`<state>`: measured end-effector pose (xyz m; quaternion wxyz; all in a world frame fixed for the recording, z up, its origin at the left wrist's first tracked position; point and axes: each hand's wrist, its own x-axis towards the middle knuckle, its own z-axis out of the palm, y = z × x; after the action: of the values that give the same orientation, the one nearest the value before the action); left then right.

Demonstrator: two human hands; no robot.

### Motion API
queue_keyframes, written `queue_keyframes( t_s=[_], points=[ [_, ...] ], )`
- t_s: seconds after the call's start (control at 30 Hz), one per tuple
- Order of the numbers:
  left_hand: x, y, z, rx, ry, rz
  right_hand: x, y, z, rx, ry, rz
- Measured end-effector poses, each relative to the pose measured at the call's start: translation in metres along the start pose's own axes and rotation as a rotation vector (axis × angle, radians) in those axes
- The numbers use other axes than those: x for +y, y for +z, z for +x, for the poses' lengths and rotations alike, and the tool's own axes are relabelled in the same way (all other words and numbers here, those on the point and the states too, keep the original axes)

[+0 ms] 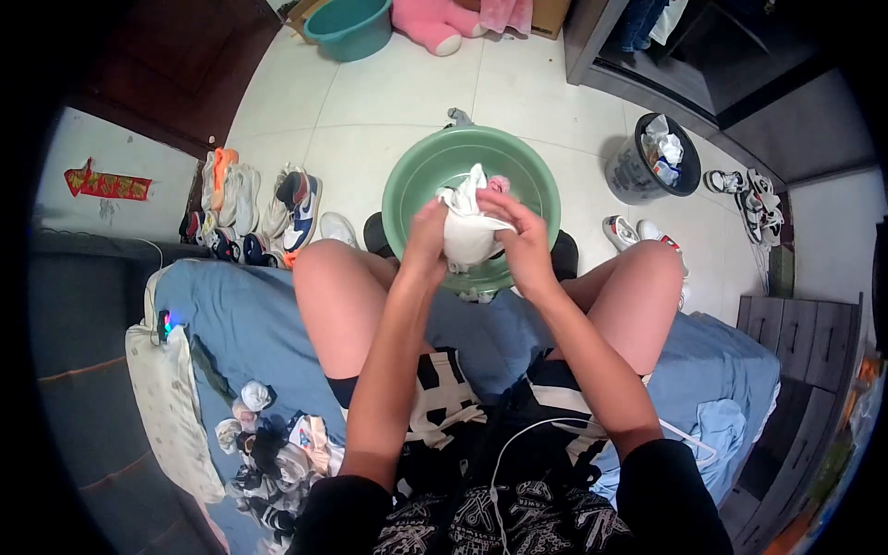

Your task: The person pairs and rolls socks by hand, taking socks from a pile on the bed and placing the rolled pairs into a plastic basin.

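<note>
Both of my hands hold a bunched white sock [470, 231] above the green basin [407, 162] on the floor between my legs. My left hand [427, 236] grips its left side with the fingers curled in. On the right side, my right hand [525, 242] pinches the cloth, fingers bent over its upper edge. A pinkish piece of cloth [499, 184] lies in the basin behind the sock. Grey cloth [458, 117] hangs over the basin's far rim. The sock and hands hide much of the basin's inside.
I sit on a bed with a blue sheet [222, 305]. A pile of socks [277, 458] lies at left, a hanger [689, 439] at right. Shoes [245, 199] line the left wall. A filled trash bin [647, 166] and a teal tub [350, 32] stand beyond.
</note>
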<state>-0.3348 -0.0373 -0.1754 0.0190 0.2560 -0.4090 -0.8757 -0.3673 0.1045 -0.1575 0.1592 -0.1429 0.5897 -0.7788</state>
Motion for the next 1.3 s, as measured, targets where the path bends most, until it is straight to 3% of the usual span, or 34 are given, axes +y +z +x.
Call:
queue_keyframes(
  t_s=[0.07, 0.2, 0.3, 0.37, 0.5, 0.57, 0.6, 0.67, 0.77, 0.8, 0.83, 0.87, 0.9, 1.0, 1.07, 1.13, 1.2, 1.27, 1.3],
  points=[
    [0.002, -0.001, -0.004, 0.045, -0.001, 0.052, 0.024, -0.003, -0.004, 0.036, 0.224, 0.029],
    [-0.006, -0.010, 0.003, 0.168, 0.113, 0.267, 0.015, -0.005, -0.003, -0.011, 0.365, 0.219],
    [-0.011, -0.014, 0.006, 0.137, 0.167, 0.110, 0.009, 0.000, -0.007, -0.100, 0.327, -0.046],
    [-0.012, -0.008, 0.000, 0.169, 0.149, 0.136, 0.009, -0.002, -0.008, -0.224, 0.413, -0.105],
    [-0.012, 0.002, -0.011, 0.022, 0.226, 0.189, -0.010, -0.009, -0.008, -0.369, 0.450, -0.166],
    [-0.013, 0.003, -0.011, -0.009, 0.241, 0.260, -0.021, -0.015, -0.003, -0.570, 0.514, -0.461],
    [-0.016, 0.004, -0.012, 0.005, 0.203, 0.271, -0.013, -0.021, -0.003, -0.567, 0.515, -0.457],
    [-0.028, 0.003, -0.011, 0.000, 0.197, 0.248, 0.009, -0.036, -0.002, -0.707, 0.335, -0.741],
    [-0.022, 0.001, -0.009, -0.129, 0.067, 0.241, 0.003, -0.046, -0.001, -0.561, 0.315, -0.505],
    [-0.017, 0.009, -0.013, -0.131, 0.064, 0.245, 0.004, -0.046, 0.000, -0.416, 0.273, -0.418],
    [-0.006, 0.025, -0.022, -0.090, -0.074, 0.224, 0.002, -0.048, 0.004, -0.413, 0.275, -0.417],
    [-0.002, 0.034, -0.028, -0.047, -0.212, 0.197, -0.001, -0.050, 0.010, -0.307, 0.042, -0.488],
    [-0.004, 0.035, -0.030, -0.045, -0.212, 0.193, -0.008, -0.050, 0.013, -0.200, -0.192, -0.553],
    [-0.008, 0.026, -0.027, -0.149, -0.264, 0.034, -0.026, -0.046, 0.013, -0.014, -0.021, -0.586],
    [-0.022, 0.005, -0.007, -0.272, -0.070, 0.189, -0.029, -0.047, 0.013, 0.107, 0.091, -0.670],
    [-0.014, 0.000, -0.004, -0.306, -0.053, 0.358, -0.025, -0.053, 0.013, 0.066, 0.415, -0.267],
    [-0.012, 0.003, -0.006, -0.336, -0.033, 0.522, -0.017, -0.058, 0.012, 0.005, 0.360, -0.244],
    [-0.008, 0.010, -0.014, -0.400, 0.178, 0.956, -0.007, -0.062, 0.014, -0.064, 0.308, -0.216],
    [-0.012, 0.016, -0.018, -0.393, 0.178, 0.956, -0.002, -0.064, 0.016, -0.063, 0.332, -0.189]
  ],
)
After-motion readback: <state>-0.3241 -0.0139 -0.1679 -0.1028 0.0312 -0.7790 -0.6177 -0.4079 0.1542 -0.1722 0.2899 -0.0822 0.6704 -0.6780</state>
